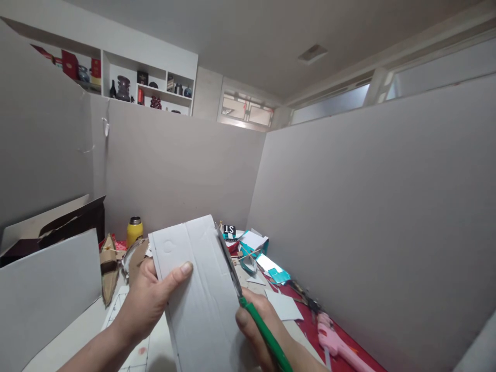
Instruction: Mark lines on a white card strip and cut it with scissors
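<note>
A white piece of folded cardboard (201, 279) is held up in front of me, tilted away. My left hand (151, 294) grips its left edge, thumb flat on the face and fingers behind. Along the right edge lie scissors (251, 310) with green handles and dark blades, held in my right hand (263, 320). The blades run up beside that edge; whether they are apart or closed on the cardboard I cannot tell. The lower end of the cardboard goes out of view.
A yellow bottle (135, 231) and a brown cardboard boat shape (110, 268) stand at the left, near a large white panel (54, 299). White and teal scraps (273, 268) lie at the right, with a pink glue gun (337, 341) by the grey partition (372, 227).
</note>
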`<state>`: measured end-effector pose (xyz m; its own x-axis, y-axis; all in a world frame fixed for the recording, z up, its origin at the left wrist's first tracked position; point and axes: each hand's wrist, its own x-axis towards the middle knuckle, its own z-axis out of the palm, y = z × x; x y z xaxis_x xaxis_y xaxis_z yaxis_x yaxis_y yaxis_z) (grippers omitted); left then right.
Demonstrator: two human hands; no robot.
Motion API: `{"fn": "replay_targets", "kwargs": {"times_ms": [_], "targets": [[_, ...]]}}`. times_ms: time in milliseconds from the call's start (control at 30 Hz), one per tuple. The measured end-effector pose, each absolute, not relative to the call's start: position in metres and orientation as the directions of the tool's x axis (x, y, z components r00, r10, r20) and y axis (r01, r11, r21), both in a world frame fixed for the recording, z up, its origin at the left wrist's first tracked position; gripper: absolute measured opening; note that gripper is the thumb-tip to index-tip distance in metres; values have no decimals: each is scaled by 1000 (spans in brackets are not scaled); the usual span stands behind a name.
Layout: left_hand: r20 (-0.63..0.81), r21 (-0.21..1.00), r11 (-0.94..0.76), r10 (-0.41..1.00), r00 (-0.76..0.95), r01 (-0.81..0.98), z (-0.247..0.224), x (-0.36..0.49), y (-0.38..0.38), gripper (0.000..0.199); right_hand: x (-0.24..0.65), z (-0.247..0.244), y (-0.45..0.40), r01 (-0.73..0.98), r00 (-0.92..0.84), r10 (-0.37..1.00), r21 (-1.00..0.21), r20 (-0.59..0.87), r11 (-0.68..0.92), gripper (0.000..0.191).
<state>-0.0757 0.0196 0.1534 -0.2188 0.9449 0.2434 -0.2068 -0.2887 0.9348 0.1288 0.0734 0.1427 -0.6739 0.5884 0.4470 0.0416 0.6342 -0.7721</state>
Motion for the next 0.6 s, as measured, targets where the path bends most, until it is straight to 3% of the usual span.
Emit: {"fn": "replay_targets", "kwargs": {"times_ms": [233, 600], "targets": [[253, 938, -292, 945, -207, -189, 151, -79, 22, 42, 130, 138, 74, 54, -680, 605, -794, 415, 605, 62], [256, 921, -307, 940, -224, -240, 152, -78, 21, 30, 128, 127, 86, -37, -713, 525, -772, 465, 634, 61]]}}
